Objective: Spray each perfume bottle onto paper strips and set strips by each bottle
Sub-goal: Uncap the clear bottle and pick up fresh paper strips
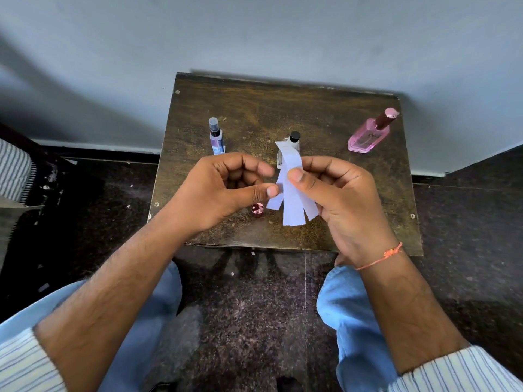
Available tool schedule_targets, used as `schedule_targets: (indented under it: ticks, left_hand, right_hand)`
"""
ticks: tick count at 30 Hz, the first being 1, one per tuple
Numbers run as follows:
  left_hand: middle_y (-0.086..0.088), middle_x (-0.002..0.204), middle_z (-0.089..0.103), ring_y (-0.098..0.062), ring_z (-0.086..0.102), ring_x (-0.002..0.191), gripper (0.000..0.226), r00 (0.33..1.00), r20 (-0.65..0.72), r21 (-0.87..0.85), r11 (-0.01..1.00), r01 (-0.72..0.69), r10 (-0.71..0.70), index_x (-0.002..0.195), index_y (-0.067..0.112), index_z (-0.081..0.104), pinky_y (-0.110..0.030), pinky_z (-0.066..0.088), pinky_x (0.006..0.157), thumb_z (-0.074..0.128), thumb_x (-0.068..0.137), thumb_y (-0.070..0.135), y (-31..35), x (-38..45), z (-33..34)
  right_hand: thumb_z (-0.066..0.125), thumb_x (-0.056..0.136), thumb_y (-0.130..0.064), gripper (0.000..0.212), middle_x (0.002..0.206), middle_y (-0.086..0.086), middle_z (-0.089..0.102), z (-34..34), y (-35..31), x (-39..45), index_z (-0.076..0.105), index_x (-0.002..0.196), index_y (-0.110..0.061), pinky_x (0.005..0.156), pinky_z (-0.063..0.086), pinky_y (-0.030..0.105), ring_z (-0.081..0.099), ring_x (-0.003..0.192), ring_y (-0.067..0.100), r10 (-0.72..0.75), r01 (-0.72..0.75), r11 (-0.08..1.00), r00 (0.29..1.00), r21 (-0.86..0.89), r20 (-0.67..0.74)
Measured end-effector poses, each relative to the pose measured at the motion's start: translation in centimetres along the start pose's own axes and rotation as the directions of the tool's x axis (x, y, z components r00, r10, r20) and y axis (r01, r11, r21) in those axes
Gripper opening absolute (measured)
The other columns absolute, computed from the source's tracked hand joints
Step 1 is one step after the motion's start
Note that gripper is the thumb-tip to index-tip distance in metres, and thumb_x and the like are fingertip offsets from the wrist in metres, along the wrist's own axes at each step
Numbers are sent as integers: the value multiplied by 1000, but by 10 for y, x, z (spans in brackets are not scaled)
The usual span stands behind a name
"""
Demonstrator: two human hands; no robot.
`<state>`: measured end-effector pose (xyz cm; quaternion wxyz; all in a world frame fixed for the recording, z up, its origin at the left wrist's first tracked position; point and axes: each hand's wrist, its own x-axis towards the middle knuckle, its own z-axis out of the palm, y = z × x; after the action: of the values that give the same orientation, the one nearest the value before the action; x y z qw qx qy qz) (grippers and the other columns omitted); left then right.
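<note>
Dark brown wood, scuffed and mottled, forms the top of a small square table (325,114) seen from above, standing against a pale grey wall (254,32) on a speckled dark stone floor (254,292). Three perfume bottles stand on it in a row. At the far left is a slim blue bottle (216,138) with a clear cap. In the middle is a clear glass bottle (291,141) with a round black cap, its lower part hidden behind the paper. At the far right, well apart from the others, is a flat, angular pink bottle (368,135) with a dark red neck and pink top. One small round pink cap (257,209) lies on the near part of the table, just below the left thumb.

Two bare hands meet above the table's middle. The left hand (226,190) has curled fingers, and its thumb and forefinger close lightly on the edge of one strip. The right hand (336,190) pinches a fanned bunch of white paper strips (291,193) between thumb and fingers; about four narrow strips hang down, their tops curling over. A thin orange thread bracelet (382,256) circles the right wrist. Striped white shirt cuffs (452,369) and two knees in light blue trousers (356,321) fill the near edge.
</note>
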<state>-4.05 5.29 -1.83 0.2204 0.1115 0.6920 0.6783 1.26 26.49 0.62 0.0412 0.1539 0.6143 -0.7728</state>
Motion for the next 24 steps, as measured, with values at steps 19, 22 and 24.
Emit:
schedule_targets:
  ticks: [19,22,24]
  left_hand:
    - [0,86,70,-10,62,77,10,921,-108,555,792,-256,373,100,30,80,-23,46,62,83,94,22,-2,-3,-3]
    - [5,90,68,1,61,82,7,917,-80,669,703,-241,391,100,21,82,-4,38,73,82,94,17,-1,-5,-2]
    - [6,92,67,-5,62,84,8,914,-64,716,656,-237,400,101,20,80,-4,37,75,81,93,16,-2,-6,-1]
  right_hand:
    - [85,71,-21,38,95,8,84,11,-6,-7,73,105,-13,59,63,35,81,78,20,246,-247,969,967,11,70]
    - [85,68,-18,39,90,6,84,11,-8,-6,74,105,-11,61,66,35,80,74,15,358,-362,932,929,30,96]
    - [84,67,-15,38,88,6,83,11,-10,-7,76,104,-11,68,68,37,80,74,14,409,-418,907,902,40,140]
